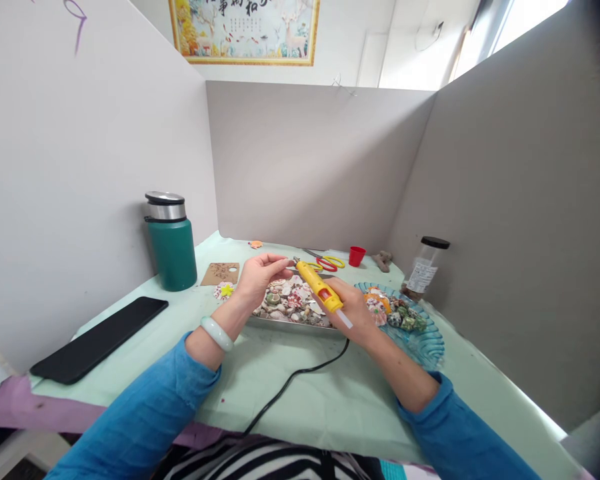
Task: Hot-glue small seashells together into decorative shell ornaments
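Note:
My right hand (355, 310) is wrapped round a yellow glue gun (319, 287) with a red switch; its nozzle points up and left, and a black cord (290, 383) trails toward me. My left hand (260, 275) is pinched on something small that I cannot make out, held right at the nozzle tip. Both hands hover over a metal tray (290, 321) full of several shells. A pale bangle sits on my left wrist.
A blue glass dish (427, 343) of coloured shells lies right of the tray. A green flask (170, 243) and black phone (100, 339) are at left. Scissors (327, 261), a red cup (357, 255), a brown card (221, 274) and a jar (425, 267) stand behind. Grey partitions enclose the desk.

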Demonstrator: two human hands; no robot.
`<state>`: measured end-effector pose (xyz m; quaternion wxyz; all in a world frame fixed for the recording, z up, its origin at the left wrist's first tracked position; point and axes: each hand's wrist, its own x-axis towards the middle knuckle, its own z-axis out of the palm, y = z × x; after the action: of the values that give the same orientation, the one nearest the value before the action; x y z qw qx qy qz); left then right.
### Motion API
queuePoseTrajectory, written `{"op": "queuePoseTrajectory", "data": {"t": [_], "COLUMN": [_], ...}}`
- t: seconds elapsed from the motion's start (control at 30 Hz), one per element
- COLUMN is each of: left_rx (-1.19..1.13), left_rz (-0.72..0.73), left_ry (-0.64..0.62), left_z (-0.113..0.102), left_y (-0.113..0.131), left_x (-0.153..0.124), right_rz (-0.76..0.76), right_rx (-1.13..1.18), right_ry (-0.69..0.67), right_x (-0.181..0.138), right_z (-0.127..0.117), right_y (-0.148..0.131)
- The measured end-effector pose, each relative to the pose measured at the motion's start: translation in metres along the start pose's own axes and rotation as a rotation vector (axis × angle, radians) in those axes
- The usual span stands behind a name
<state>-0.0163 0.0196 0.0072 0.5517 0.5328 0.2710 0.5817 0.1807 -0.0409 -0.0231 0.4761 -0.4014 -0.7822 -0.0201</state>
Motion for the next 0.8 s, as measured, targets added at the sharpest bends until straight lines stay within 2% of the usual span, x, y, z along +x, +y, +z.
{"op": "queuePoseTrajectory", "data": {"t": [0.47, 0.8], "left_rx": [0.014, 0.017], "left_rz": [0.012, 0.021], "left_ry": [0.001, 0.001], "left_z": [0.0017, 0.0016], "left_y": [-0.0010, 0.0003], "left_x": [0.0003, -0.0007], "right_rz": [-0.036, -0.003], "right_rx": [0.027, -0.020], "right_ry": [-0.033, 0.006], "right_x": [-0.0015, -0.0007], "right_z": [0.0012, -0.0012], "right_y": [0.0016, 0.0023]}}
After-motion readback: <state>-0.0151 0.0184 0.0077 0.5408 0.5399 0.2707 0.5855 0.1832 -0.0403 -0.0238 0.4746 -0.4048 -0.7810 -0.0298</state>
